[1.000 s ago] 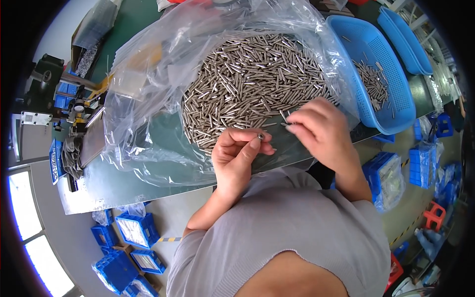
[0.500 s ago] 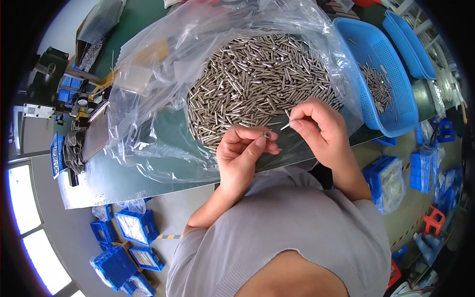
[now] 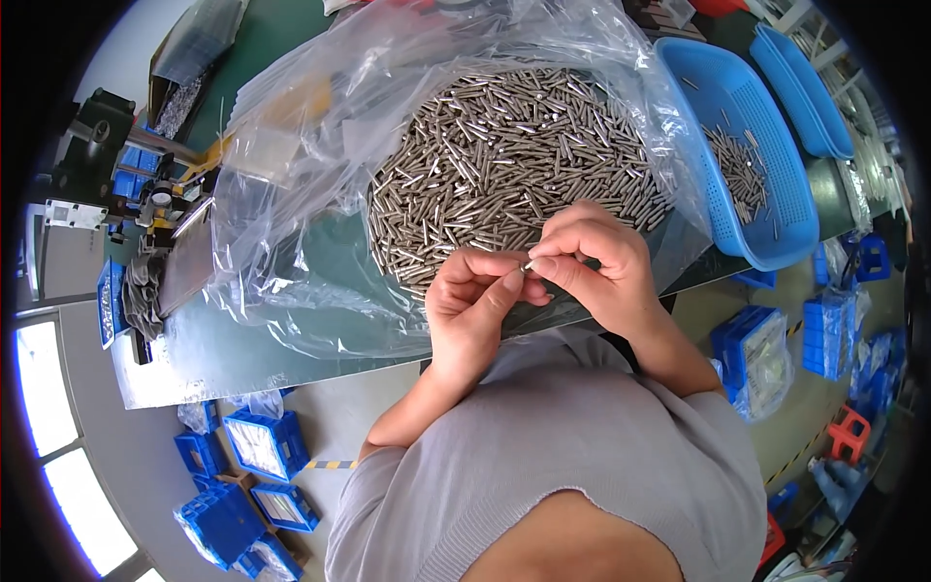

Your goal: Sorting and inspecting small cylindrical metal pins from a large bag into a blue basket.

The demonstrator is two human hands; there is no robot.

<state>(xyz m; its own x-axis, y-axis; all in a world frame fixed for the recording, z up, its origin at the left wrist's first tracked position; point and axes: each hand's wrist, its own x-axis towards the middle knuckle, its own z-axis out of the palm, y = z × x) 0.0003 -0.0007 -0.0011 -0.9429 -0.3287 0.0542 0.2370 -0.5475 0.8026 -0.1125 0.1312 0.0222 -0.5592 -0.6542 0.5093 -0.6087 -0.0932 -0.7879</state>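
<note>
Left hand: the left hand [image 3: 475, 306] was curled, thumb and forefinger pinched on 1 end of a small metal pin [image 3: 529, 264].
Right hand: the right hand [image 3: 592, 262] was curled too, its fingertips [image 3: 543, 267] gripping the same pin from the 3 o'clock side; the 2 hands touched at the pin.
Pin location: the pin was held just above the near edge of the table, at 6 o'clock of the pin heap; most of it was hidden by the fingers.
Pin heap: a large heap of metal pins [image 3: 504, 160] lay on a clear plastic bag [image 3: 320, 165], spread open over the green table [image 3: 291, 325].
Basket: a blue plastic basket [image 3: 752, 213] stood at 3 o'clock of the heap, just beside the bag, with a smaller lot of pins [image 3: 739, 175] inside.
2nd basket: another blue basket [image 3: 805, 92] lay beyond it at 2 o'clock.
Floor: blue crates [image 3: 257, 446] stood at 8 o'clock, below the table edge.
</note>
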